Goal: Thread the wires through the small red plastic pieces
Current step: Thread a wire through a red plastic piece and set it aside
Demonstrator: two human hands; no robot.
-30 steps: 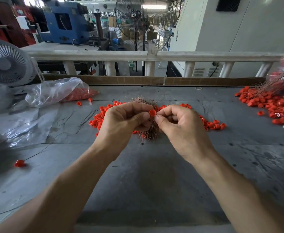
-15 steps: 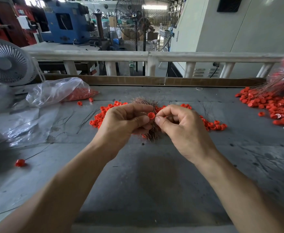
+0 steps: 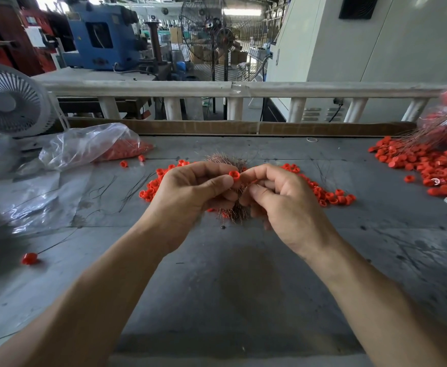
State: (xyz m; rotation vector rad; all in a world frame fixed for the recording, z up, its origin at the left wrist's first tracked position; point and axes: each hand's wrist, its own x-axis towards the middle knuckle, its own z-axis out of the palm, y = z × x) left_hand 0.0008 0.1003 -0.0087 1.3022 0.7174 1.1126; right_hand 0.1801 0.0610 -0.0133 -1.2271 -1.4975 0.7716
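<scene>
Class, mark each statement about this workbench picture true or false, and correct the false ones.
1. The left hand pinches a small red plastic ring piece. True.
2. The white electric desk fan stands at the right of the bench. False: it stands at the left.
3. A clear plastic bag holding red pieces lies at the left. True.
4. The right hand lies flat on the grey bench top. False: it is raised, fingers curled, close to the left hand.
</scene>
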